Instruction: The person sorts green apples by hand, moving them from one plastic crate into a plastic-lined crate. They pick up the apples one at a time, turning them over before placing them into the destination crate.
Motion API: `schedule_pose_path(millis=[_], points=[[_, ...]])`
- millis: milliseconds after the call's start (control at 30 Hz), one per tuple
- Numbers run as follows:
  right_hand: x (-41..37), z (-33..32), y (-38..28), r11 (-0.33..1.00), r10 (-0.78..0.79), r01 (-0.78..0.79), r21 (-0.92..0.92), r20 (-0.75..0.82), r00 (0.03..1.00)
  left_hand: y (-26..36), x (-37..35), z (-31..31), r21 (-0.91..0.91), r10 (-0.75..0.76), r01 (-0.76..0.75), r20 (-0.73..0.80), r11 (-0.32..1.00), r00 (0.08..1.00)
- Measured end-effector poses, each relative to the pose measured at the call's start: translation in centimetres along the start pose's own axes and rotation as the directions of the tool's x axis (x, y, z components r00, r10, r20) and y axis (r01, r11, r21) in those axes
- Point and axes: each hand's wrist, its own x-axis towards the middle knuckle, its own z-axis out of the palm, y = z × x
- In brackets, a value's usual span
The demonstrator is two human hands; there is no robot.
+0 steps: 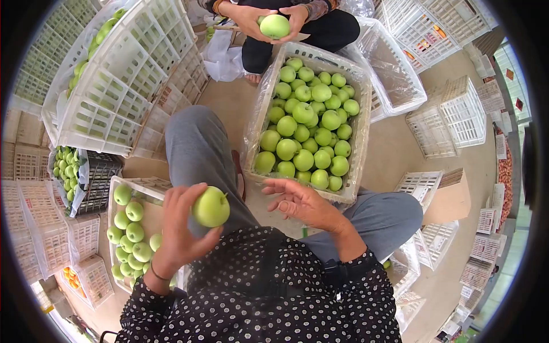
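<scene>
Two crates are seen only in part: the side crate [150,184] at 8 o'clock is partly covered by the left forearm, and the tilted crate [131,74] at 10 o'clock is cut by the edge. At 12 o'clock another person, mostly out of view, holds a second apple [275,26] in both hands. The full crate [361,143] stands between the two persons. The left hand [177,228] has its fingers closed around a green apple [210,207] above the knee. The right hand [300,201] lies palm up, fingers loosely spread and holding nothing, just beside the full crate's near rim.

Black shirt [274,303] w/ small white dots, long sleeves. Grey pants [197,143]. Thin band [155,273] on L wrist, ring [283,206] on R hand [300,203].
</scene>
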Motion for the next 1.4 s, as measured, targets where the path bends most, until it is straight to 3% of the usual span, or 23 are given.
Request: schedule_pose_path(millis=[33, 133, 167, 300, 367, 400, 500, 667, 733, 833, 967, 1033, 1267, 1400], points=[[0.4, 0.3, -0.3, 0.994, -0.006, 0.0, 0.109, 0.049, 0.999, 0.8, 1.9, 1.8, -0.003, 0.075, -0.075, 0.025, 0.997, 0.997], [1.1, -0.7, 0.0, 0.998, 0.053, -0.053, 0.016, -0.042, 0.998, 1.9, 6.9, 7.7, -0.016, 0.224, -0.224, 0.122, 0.975, 0.967], [1.5, -1.3, 0.9, 1.0, -0.017, 0.017, -0.001, -0.178, 0.984, 1.9, 8.3, 9.3, -0.025, 0.231, -0.229, 0.125, 0.973, 0.965], [1.7, -8.1, 1.1, 0.995, 0.077, -0.093, -0.042, -0.291, 0.954, 0.4, 13.1, 13.5, -0.035, 0.25, -0.249, 0.236, 0.968, 0.939], [2.8, -11.4, 2.7, 0.989, 0.041, -0.114, -0.095, -0.562, 0.826, -1.3, 14.4, 15.2, 0.001, 0.217, -0.227, 0.286, 0.974, 0.933], [3.6, -12.3, 3.1, 0.989, 0.045, -0.118, -0.095, -0.56, 0.827, -2.7, 14.9, 16.5, 0.024, 0.259, -0.277, 0.287, 0.961, 0.922], [5.9, -15.2, 6.3, 0.863, -0.148, -0.212, -0.459, -0.63, 0.762, -4.2, 15.4, 19.4, 0.048, 0.327, -0.356, 0.297, 0.933, 0.897], [7.0, -15.4, 9.6, 0.748, -0.135, -0.295, -0.595, -0.572, 0.809, -4.2, 16.7, 21.5, 0.055, 0.361, -0.401, 0.341, 0.914, 0.868], [6.7, -14.8, 9.7, 0.428, -0.398, -0.354, -0.832, -0.525, 0.752, -4.4, 16.9, 21.8, 0.065, 0.354, -0.399, 0.348, 0.915, 0.868], [6.7, -15.0, 10.5, 0.543, -0.4, -0.292, -0.787, -0.549, 0.734, -4.8, 17.1, 22.1, 0.064, 0.335, -0.386, 0.38, 0.92, 0.862], [6.3, -15.6, 10.5, 0.57, -0.391, -0.273, -0.775, -0.548, 0.739, -4.5, 17.6, 22.5, 0.012, 0.329, -0.365, 0.408, 0.931, 0.852], [5.8, -15.8, 10.1, 0.768, -0.192, -0.269, -0.581, -0.609, 0.769, -4.3, 17.4, 22.9, 0.008, 0.354, -0.385, 0.375, 0.923, 0.857], [5.4, -15.8, 10.8, 0.738, -0.246, -0.255, -0.625, -0.601, 0.761, -3.5, 17.4, 23.8, -0.026, 0.366, -0.389, 0.401, 0.921, 0.84], [5.0, -17.2, 10.4, 0.851, -0.071, -0.253, -0.46, -0.578, 0.813, -3.4, 17.5, 24.3, -0.032, 0.359, -0.377, 0.389, 0.926, 0.848]])
